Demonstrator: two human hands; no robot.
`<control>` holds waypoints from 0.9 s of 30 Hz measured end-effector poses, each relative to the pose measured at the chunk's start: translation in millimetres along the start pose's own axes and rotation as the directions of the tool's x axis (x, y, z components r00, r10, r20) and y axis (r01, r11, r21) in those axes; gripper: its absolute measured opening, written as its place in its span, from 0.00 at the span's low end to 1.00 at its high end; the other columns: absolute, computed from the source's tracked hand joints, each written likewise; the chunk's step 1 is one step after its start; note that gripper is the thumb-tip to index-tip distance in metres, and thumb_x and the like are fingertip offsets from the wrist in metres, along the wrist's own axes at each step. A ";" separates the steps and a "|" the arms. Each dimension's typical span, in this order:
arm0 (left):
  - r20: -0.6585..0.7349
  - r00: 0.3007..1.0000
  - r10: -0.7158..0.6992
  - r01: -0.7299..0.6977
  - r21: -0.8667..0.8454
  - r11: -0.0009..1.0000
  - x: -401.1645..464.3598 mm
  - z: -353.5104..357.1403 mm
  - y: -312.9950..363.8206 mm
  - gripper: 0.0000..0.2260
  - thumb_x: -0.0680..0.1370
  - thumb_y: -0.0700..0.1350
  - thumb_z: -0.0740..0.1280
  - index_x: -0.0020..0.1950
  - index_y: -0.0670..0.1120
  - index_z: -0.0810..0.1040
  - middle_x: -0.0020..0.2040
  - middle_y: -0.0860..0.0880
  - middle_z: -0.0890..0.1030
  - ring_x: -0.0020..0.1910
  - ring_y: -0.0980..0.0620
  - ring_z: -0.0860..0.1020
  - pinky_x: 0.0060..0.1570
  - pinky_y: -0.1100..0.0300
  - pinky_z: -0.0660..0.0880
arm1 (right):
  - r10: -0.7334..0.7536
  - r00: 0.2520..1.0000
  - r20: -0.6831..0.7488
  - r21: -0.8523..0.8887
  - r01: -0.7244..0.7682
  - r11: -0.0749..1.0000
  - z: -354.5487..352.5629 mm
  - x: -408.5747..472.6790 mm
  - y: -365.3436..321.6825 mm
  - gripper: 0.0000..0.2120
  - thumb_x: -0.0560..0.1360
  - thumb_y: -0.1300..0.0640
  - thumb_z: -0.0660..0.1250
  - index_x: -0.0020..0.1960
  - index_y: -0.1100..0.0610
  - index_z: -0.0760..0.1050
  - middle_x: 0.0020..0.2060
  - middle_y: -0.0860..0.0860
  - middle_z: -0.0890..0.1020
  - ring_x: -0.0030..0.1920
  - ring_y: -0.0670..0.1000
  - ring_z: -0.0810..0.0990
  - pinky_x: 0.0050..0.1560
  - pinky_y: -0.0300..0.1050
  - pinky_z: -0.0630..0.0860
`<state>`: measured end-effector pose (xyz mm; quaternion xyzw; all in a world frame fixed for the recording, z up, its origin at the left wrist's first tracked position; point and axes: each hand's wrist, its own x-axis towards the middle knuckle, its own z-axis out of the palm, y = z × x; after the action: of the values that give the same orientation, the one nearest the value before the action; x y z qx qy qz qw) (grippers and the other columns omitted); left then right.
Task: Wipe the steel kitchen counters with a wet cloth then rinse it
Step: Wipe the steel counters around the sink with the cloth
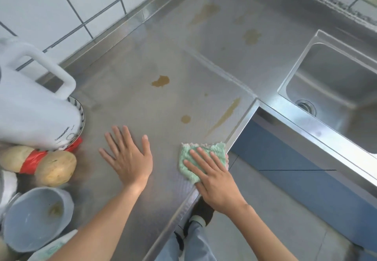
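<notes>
Head view showed the right hand [214,176], fingers spread flat, pressing the cloth [187,158] at the surface's [126,97] near corner; left hand [127,156] lay open, bracing. Firm overlapping strokes toward the brown stains [160,81] would serve best.

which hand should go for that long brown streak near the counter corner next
The right hand: it already presses the green cloth flat, just below the streak. The left hand lies bare on the counter.
</notes>
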<state>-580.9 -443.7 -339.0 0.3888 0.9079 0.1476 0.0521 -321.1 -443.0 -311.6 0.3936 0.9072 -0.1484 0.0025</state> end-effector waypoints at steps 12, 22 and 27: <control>-0.070 0.997 -0.008 0.013 0.070 0.997 0.9 8.6 -1.3 0.32 0.81 0.61 0.56 0.81 0.45 0.63 0.83 0.41 0.64 0.85 0.40 0.55 0.79 0.31 0.49 | -0.198 0.979 0.051 0.066 0.195 0.979 3.2 48.9 -26.8 0.30 0.79 0.52 0.57 0.81 0.48 0.60 0.83 0.50 0.54 0.83 0.55 0.44 0.82 0.58 0.41; -0.062 0.998 -0.028 0.031 0.055 0.998 -1.1 4.2 3.1 0.32 0.80 0.60 0.57 0.81 0.45 0.64 0.84 0.42 0.63 0.85 0.41 0.54 0.79 0.32 0.48 | 0.138 0.990 0.021 0.047 -0.139 0.989 -64.3 49.8 175.3 0.27 0.83 0.49 0.52 0.82 0.47 0.60 0.83 0.48 0.56 0.83 0.50 0.47 0.81 0.61 0.52; -0.060 0.998 -0.034 0.036 0.044 0.998 -0.6 3.9 4.7 0.32 0.80 0.60 0.56 0.81 0.45 0.64 0.84 0.42 0.62 0.85 0.42 0.53 0.79 0.32 0.48 | 0.413 0.904 -0.106 0.050 -0.410 0.911 -61.1 117.6 151.7 0.26 0.84 0.47 0.50 0.81 0.50 0.62 0.82 0.53 0.57 0.83 0.54 0.47 0.82 0.59 0.44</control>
<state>-576.5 -440.2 -341.3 0.3693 0.9188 0.1378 0.0191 -286.9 -244.5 -308.0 0.5840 0.8003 -0.1337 -0.0232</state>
